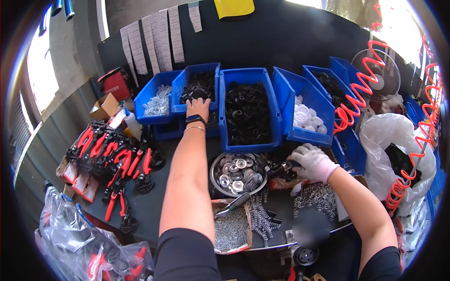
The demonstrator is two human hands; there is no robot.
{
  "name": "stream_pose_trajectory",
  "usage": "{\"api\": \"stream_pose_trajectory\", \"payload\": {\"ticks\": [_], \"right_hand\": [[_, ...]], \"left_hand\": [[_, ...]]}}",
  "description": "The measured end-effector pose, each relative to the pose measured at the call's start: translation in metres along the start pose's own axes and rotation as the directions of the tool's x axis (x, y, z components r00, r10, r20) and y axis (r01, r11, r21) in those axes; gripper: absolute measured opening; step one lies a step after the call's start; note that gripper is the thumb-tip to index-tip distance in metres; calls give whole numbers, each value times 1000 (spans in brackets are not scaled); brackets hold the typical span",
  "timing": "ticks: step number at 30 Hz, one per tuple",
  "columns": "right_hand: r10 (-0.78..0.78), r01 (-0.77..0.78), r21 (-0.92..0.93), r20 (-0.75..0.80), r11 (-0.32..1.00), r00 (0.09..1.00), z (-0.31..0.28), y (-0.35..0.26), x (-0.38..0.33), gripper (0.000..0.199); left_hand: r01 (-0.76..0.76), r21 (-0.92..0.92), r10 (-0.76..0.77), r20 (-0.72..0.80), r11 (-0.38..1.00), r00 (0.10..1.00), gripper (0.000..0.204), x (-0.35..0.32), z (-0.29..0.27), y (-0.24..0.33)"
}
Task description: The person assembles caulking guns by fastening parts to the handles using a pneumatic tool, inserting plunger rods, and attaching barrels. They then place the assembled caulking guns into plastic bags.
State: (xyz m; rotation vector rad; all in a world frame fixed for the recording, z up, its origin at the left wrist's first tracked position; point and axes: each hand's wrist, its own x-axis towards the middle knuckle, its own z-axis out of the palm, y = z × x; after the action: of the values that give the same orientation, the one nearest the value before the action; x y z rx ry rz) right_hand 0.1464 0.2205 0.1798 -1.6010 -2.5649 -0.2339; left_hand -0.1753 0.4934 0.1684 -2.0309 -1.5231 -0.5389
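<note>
My bare left hand (198,108), with a dark watch on the wrist, reaches over the front edge of a blue bin (176,89) of small black parts (200,86). Its fingers are stretched out onto the parts; nothing shows gripped in them. In a pale glove, my right hand (311,162) is closed around a dark object (286,166), mostly hidden by the fingers, so its kind is unclear. That hand is above a box of dark parts. Beside it stands a round metal bowl (213,176) of metal washers (239,171).
More blue bins hold screws (158,100), black curved parts (248,110) and white caps (307,117). Red-handled tools (117,154) are piled at left. Springs (262,218) and a box of small metal pieces (232,229) lie in front. Red coiled hoses (370,70) hang at right.
</note>
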Motion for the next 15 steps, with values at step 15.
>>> {"api": "stream_pose_trajectory", "payload": {"ticks": [15], "right_hand": [[603, -490, -352, 496, 797, 625, 12, 59, -24, 32]], "left_hand": [[394, -225, -307, 342, 891, 888, 77, 54, -11, -1]]}}
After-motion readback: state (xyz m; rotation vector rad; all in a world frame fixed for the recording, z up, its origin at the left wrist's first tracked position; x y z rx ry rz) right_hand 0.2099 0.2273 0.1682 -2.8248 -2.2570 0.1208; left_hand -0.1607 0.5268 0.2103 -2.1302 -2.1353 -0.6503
